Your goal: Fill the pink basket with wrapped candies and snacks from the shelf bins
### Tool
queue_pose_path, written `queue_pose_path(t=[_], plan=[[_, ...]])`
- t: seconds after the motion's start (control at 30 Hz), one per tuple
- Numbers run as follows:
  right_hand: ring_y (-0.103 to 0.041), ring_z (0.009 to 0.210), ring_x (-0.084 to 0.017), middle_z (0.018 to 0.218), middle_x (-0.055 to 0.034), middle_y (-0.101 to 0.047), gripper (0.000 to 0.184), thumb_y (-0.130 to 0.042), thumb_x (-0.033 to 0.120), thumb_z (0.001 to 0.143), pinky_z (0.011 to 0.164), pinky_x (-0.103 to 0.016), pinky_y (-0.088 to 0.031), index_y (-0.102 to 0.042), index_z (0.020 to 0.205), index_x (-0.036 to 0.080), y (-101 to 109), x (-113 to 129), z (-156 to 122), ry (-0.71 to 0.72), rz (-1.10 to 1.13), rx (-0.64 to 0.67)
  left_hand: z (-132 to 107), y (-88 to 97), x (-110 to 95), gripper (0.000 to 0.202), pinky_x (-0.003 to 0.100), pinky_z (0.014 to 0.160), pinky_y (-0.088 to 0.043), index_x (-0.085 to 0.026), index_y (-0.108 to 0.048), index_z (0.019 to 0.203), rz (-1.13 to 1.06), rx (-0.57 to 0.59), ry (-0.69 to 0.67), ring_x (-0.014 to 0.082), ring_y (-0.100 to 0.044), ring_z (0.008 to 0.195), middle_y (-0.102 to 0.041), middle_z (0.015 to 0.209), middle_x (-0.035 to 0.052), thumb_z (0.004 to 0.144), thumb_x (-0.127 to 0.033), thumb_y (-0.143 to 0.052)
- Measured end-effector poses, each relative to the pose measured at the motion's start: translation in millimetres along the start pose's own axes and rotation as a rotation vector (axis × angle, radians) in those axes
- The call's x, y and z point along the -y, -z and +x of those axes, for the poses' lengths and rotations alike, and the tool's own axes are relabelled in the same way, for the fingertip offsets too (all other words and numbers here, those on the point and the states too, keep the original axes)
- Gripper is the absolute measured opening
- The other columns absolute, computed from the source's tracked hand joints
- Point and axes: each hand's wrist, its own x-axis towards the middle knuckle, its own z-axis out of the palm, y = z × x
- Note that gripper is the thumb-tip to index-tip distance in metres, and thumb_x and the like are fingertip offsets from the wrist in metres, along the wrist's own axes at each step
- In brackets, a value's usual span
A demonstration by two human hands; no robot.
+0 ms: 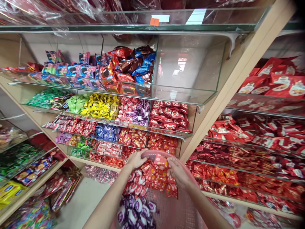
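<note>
A pink plastic basket (175,211) is in front of me, tilted against the lower shelves. My left hand (136,160) is closed on its far rim at the left. Inside the basket, my right hand (177,171) has its fingers closed on a red candy packet (161,161) with pale spots. More red candy packets (154,178) lie beneath that hand. Red-and-white wrapped candies (138,186) are beside them, towards the left. Purple-and-white wrapped candies (135,211) fill the near left part of the basket.
Glass shelf bins ahead hold yellow candies (97,106), blue candies (107,132) and dark red packets (169,116). A slanted wooden post (228,86) divides them from shelves of red packets (274,82) at right. Pale floor (82,198) shows at lower left, beside bagged candies (35,214).
</note>
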Motion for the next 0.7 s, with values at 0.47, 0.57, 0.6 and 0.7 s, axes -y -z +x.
queue_pose_path(t=[0.47, 0.57, 0.6, 0.7], plan=[[-0.059, 0.047, -0.013, 0.054, 0.008, -0.051, 0.039, -0.062, 0.053, 0.061, 0.045, -0.023, -0.045, -0.042, 0.073, 0.022, -15.5, -20.9, 2.5, -0.023, 0.023, 0.05, 1.6, -1.3, 2.6, 0.056, 0.027, 0.078, -0.041, -0.036, -0.033, 0.131, 0.033, 0.006, -0.001, 0.0205, -0.057, 0.096, -0.062, 0.108, 0.0, 0.078, -0.053, -0.039], [-0.059, 0.047, -0.014, 0.056, 0.0073, -0.052, 0.041, -0.065, 0.053, 0.057, 0.045, -0.025, -0.048, -0.044, 0.073, 0.022, -13.6, -9.0, 21.0, 0.039, 0.017, -0.013, 1.9, -2.1, 3.1, 0.055, 0.027, 0.08, -0.041, -0.037, -0.031, 0.132, 0.036, 0.01, 0.009, 0.0193, -0.057, 0.095, -0.062, 0.108, -0.0013, 0.079, -0.046, -0.041], [-0.06, 0.047, -0.014, 0.056, 0.0072, -0.052, 0.041, -0.065, 0.052, 0.056, 0.045, -0.025, -0.048, -0.045, 0.072, 0.021, -13.9, -5.7, 27.1, 0.044, 0.013, -0.03, 1.8, -2.1, 2.9, 0.054, 0.027, 0.08, -0.04, -0.037, -0.031, 0.132, 0.03, 0.009, 0.011, 0.0187, -0.057, 0.096, -0.062, 0.108, -0.0016, 0.079, -0.044, -0.041], [-0.061, 0.048, -0.015, 0.054, 0.0058, -0.052, 0.035, -0.066, 0.046, 0.058, 0.044, -0.025, -0.049, -0.045, 0.068, 0.021, -18.7, -0.2, 41.2, 0.023, -0.015, -0.039, 1.2, -1.6, 2.1, 0.051, 0.026, 0.081, -0.04, -0.038, -0.032, 0.131, 0.007, 0.003, -0.001, 0.0176, -0.056, 0.097, -0.061, 0.11, -0.0018, 0.081, -0.041, -0.038]])
